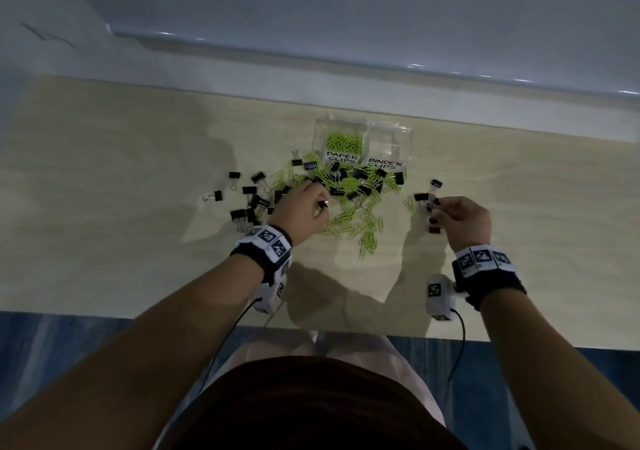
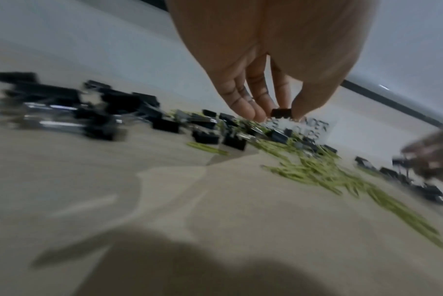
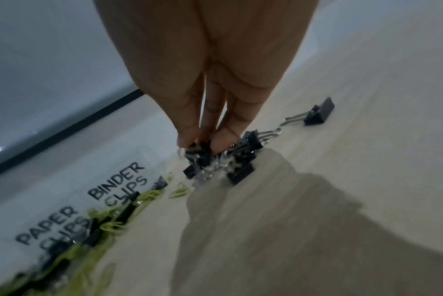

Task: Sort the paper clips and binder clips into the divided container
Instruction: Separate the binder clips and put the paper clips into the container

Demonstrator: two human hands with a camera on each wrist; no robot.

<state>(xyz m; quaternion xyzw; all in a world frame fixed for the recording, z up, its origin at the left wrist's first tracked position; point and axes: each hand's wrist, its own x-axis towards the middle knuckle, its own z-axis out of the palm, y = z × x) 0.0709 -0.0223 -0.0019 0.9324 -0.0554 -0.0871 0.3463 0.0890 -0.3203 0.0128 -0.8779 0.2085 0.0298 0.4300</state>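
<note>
A clear plastic divided container (image 1: 363, 138) is set on the pale wood-grain tabletop (image 1: 104, 190), near its far edge. Its left compartment, labelled "PAPER CLIPS", holds a heap of lime-green wire paper clips (image 1: 343, 143); no clips can be made out in the right compartment, labelled "BINDER CLIPS".

Directly in front of the container, a mixed pile of loose green paper clips (image 1: 360, 221) and black metal binder clips (image 1: 363, 186) is spread across the tabletop, lying against the container's front wall. A separate scatter of black binder clips (image 1: 249, 204) lies to the left of the pile.

The left hand (image 1: 304, 212) is positioned over the left part of the pile. One small black binder clip (image 2: 280, 113) is pinched between its thumb and fingertips, just above the clips below.

The right hand (image 1: 462, 221) is positioned right of the pile, near a few stray binder clips. A bunch of black binder clips (image 3: 202, 158) is gripped in its curled fingers; the exact number cannot be told. One lone black binder clip (image 3: 319, 112) lies just beyond the right hand.

A pale wall runs behind the tabletop.
</note>
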